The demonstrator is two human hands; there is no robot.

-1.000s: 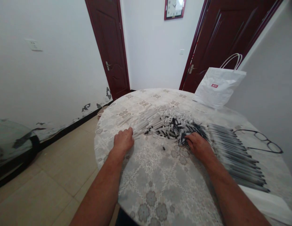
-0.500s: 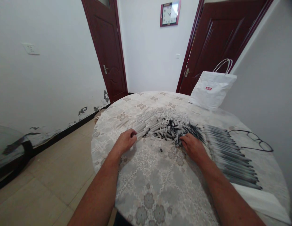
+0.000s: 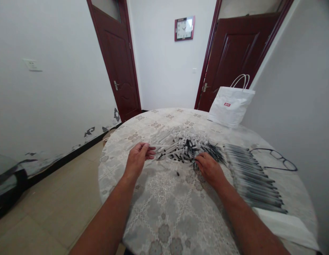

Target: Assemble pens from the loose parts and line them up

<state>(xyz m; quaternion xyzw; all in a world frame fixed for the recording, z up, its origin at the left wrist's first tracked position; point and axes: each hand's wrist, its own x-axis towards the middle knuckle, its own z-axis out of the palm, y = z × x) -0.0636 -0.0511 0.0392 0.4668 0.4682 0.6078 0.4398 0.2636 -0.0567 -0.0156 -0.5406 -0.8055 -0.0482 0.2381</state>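
A heap of pen parts lies mid-table: pale translucent pen barrels (image 3: 164, 136) on its left, small white and black pieces in the middle, and thin dark refills (image 3: 216, 152) on its right. At the heap's left edge, my left hand (image 3: 138, 157) pinches a pale pen barrel (image 3: 160, 146) between thumb and finger, its other fingers loosely extended. My right hand (image 3: 209, 168) is at the heap's front right, fingertips closed together among the dark pieces. Whatever they grip is too small to make out. One small black piece (image 3: 177, 174) lies apart, nearer me.
Right of the heap is a row of assembled grey pens (image 3: 256, 177), with eyeglasses (image 3: 277, 159) beyond them. A white paper bag (image 3: 230, 106) stands at the back right. White sheet-like material (image 3: 286, 225) lies at the near right. A patterned cloth covers the round table (image 3: 164, 205).
My left hand has raised its fingers and now has a pale barrel in its pinch. My right hand stays by the dark pieces. The whole view has shifted slightly.
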